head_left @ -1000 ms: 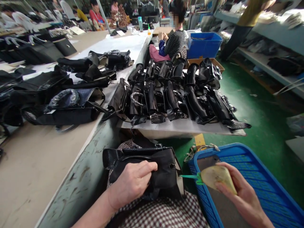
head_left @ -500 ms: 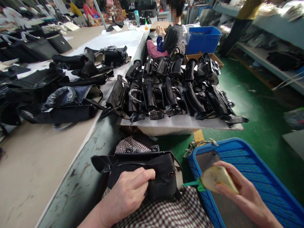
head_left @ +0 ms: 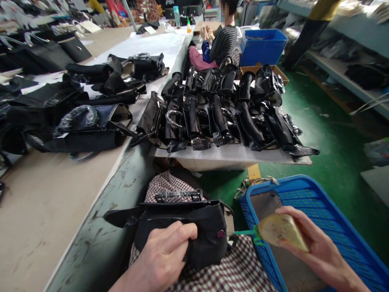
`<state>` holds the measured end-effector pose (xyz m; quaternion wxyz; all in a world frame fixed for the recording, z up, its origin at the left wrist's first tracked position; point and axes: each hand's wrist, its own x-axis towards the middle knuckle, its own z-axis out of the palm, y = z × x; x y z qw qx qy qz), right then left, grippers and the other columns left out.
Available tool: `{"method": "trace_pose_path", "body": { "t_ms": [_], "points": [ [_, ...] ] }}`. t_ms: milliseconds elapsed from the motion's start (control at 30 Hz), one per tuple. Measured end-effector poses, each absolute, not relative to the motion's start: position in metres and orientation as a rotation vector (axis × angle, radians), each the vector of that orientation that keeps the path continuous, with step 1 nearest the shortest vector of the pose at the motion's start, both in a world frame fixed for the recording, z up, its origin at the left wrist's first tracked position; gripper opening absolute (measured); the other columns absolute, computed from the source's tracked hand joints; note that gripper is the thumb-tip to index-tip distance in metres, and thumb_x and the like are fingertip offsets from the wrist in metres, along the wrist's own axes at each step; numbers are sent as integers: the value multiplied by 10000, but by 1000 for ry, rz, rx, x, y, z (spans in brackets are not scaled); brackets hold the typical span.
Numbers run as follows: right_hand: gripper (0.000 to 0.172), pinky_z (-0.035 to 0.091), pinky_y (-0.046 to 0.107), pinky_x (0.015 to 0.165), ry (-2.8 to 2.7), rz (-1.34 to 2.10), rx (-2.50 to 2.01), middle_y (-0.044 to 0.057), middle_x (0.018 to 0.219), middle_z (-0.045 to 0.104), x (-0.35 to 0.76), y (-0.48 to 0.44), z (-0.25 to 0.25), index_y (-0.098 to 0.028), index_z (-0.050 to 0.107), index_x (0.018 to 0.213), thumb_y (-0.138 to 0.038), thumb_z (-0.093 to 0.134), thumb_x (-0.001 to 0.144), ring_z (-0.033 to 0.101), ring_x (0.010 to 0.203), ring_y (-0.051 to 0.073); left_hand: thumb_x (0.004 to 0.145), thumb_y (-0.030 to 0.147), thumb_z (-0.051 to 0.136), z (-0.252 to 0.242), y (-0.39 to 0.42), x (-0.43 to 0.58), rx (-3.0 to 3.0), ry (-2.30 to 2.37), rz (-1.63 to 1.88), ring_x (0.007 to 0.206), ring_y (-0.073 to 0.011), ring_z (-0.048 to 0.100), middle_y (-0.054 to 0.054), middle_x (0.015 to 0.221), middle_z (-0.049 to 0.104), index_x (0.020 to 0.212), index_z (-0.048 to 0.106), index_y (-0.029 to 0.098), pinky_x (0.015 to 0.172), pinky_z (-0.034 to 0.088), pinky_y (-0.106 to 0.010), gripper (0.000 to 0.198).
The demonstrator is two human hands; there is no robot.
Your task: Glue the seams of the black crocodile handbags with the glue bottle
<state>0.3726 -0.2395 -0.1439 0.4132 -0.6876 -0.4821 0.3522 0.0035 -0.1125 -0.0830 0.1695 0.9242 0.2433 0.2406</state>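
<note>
A black handbag [head_left: 209, 227] lies across my lap on a checked cloth [head_left: 240, 263], its handle wrapped in clear plastic. My left hand [head_left: 167, 251] grips the front of the bag, fingers curled over the fabric. In my right hand [head_left: 306, 239] is a yellowish glue bottle [head_left: 281, 231], held on its side. Its thin green nozzle points left, and the tip is at the bag's open right end; whether it touches cannot be made out. A small dark red spot shows on the bag near that end.
Several black handbags [head_left: 219, 117] stand in rows on a low table ahead. More bags [head_left: 82, 125] lie on the long workbench [head_left: 91, 190] at left. A blue plastic basket [head_left: 304, 180] sits at my right. Beyond the table a person in a striped top [head_left: 225, 42] is seated.
The bag has shifted slightly left and turned, so its right front shows more. My right hand has moved a little to the right with the bottle, which is tilted slightly more.
</note>
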Motion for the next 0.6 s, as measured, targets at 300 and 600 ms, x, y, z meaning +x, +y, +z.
{"method": "trace_pose_path", "body": {
  "t_ms": [300, 600],
  "points": [
    [503, 578, 253, 790, -954, 816, -1711, 46, 1117, 703, 364, -237, -147, -292, 677, 1211, -380, 865, 754, 685, 968, 278, 921, -18, 440, -82, -112, 5, 2620, 691, 705, 719, -125, 639, -26, 970, 720, 850, 589, 156, 580, 441, -269, 239],
    [500, 594, 263, 624, -863, 861, -1729, 62, 1019, 733, 370, -234, -148, -261, 715, 1181, -441, 867, 740, 693, 826, 284, 894, -25, 470, -93, -113, 0, 2586, 737, 675, 732, -138, 636, -35, 982, 714, 874, 586, 158, 567, 413, -282, 217]
  ]
}}
